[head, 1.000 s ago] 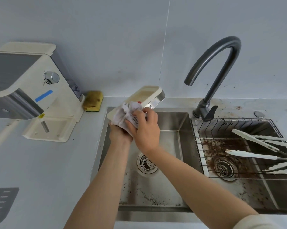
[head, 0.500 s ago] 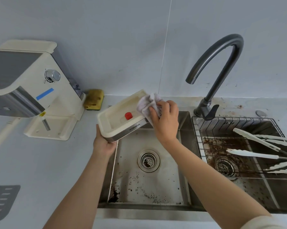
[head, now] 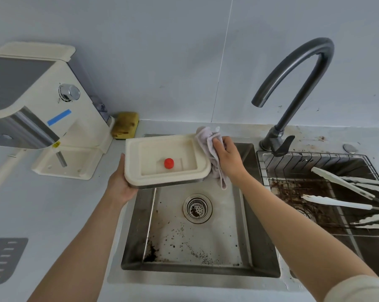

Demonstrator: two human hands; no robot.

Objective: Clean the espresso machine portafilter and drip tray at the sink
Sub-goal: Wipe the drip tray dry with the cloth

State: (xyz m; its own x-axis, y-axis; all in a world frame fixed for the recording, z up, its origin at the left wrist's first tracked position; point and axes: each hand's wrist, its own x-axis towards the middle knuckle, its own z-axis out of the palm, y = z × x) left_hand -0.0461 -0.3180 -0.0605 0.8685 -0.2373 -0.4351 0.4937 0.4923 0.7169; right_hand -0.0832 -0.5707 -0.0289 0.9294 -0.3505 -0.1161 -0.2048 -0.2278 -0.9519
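The cream drip tray [head: 140, 158], with a red float [head: 168, 163] inside and a steel front strip, is held level over the left corner of the sink [head: 197, 269]. My left hand [head: 121, 182] grips it from below at its left edge. My right hand [head: 227, 158] is closed on a pale cloth [head: 208, 138] pressed against the tray's right end; the cloth hangs down past the rim. No portafilter is in view.
The cream espresso machine [head: 53, 110] stands on the counter at left, a yellow sponge [head: 125, 125] behind it. A dark faucet [head: 293, 83] arches over the sink divider. The right basin holds a wire rack [head: 315, 162], white tongs [head: 341, 182] and coffee grounds. A grey grate [head: 1, 258] lies lower left.
The tray has turned from tilted, underside-up, to level with its inside facing me. My right hand with the cloth slid from the tray's near side to its right end.
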